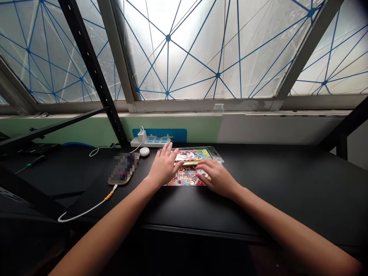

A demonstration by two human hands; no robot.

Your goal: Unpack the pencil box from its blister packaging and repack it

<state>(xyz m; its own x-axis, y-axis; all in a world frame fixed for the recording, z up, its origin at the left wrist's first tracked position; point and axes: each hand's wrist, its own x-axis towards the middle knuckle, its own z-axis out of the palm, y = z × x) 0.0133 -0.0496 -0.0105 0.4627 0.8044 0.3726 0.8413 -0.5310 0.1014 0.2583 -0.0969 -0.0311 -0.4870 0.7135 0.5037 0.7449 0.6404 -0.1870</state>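
Observation:
A flat, brightly printed cartoon package point(188, 180) lies on the black desk in front of me. A pale, gold-edged strip point(189, 163) runs across its middle, and clear plastic point(217, 155) shows at its far right corner. My left hand point(164, 165) rests over its left side, fingers stretched forward and apart, thumb near the strip. On the right side my right hand point(214, 174) has its fingers curled over the strip's end, thumb below on the printed face. Both hands cover parts of the print.
Left of the package are a phone point(123, 168) with a white charging cable point(83, 217) and a small round white case point(144, 151). A power strip point(152, 142) stands by the wall. A green-handled screwdriver point(36, 161) lies far left, beyond a black metal frame point(97, 76).

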